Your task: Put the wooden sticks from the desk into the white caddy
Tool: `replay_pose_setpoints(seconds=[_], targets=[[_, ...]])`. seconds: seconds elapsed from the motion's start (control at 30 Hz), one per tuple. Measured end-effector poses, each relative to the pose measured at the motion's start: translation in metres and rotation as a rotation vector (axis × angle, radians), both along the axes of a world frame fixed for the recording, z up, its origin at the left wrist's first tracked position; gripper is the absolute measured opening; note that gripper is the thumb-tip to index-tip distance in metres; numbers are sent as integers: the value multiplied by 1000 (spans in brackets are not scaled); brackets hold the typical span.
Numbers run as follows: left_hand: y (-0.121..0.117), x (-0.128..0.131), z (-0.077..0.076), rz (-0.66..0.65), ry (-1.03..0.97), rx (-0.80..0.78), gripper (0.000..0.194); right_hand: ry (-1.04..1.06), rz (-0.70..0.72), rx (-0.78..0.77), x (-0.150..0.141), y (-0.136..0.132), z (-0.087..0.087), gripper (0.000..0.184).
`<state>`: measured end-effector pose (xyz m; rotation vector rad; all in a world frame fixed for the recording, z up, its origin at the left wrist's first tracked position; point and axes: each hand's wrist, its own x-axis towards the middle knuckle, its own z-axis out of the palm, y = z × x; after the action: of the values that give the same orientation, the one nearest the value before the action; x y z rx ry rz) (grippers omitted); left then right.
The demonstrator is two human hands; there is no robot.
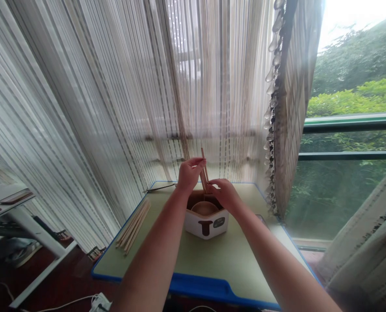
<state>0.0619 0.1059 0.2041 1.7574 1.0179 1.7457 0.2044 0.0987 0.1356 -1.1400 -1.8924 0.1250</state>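
Note:
A white box [196,226] with a brown inside and a rounded brown divider stands on the table. Several thin wooden sticks that look like chopsticks [204,175] rise from its back part. My left hand [190,174] is closed in a pinch round the upper part of one chopstick. Lower down, my right hand [223,190] has its fingers bent in at the chopsticks, just over the box's back right rim. Its fingertips are pressed together on them. The chopsticks' lower ends are hidden inside the box. To the left lies a loose bundle of chopsticks [134,227].
The small table [193,260] has a blue edge. A thin dark object [160,187] lies at its back left, and a flat item [260,220] is partly hidden by my right arm. Striped curtains [115,86] hang behind. A white power strip [100,302] sits on the floor.

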Motion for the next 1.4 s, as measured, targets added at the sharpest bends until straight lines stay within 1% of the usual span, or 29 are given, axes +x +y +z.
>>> replay_pose_setpoints(seconds=[0.1,0.27,0.43,0.63,0.73,0.83,0.93,1.0,1.07,1.13,1.2,1.27,1.4], targets=[[1,2,-2,12,31,2,29,-19,-4,-18,1,0,0,21],[2,2,-5,30,-4,17,30,-72,-19,-68,4,0,-2,18],[-1,0,-8,39,56,-29,29,-18,-1,-8,3,0,0,18],[-2,-4,-12,31,-17,-33,33,-109,-45,-63,3,1,-5,16],[-1,-6,-12,10,-29,-32,33,-120,-53,-73,4,-1,-9,16],[-2,-8,-13,-23,-32,-59,33,-59,-42,-74,6,-2,-12,17],[-3,-8,-19,-77,-24,-78,33,30,-15,-62,7,-2,-13,30],[-3,-7,-25,-114,-44,-87,34,34,12,-57,8,-1,-12,26],[-2,-6,-32,-135,-111,-92,39,7,32,-55,7,1,-10,19],[-1,-4,-36,-137,-186,-98,45,-18,48,-52,5,2,-6,17],[1,-3,-37,-127,-227,-109,48,-39,60,-52,3,3,-2,16],[2,-3,-37,-119,-231,-126,46,-33,62,-61,2,3,0,16],[1,-5,-38,-128,-210,-171,45,83,53,-111,4,1,0,17]])
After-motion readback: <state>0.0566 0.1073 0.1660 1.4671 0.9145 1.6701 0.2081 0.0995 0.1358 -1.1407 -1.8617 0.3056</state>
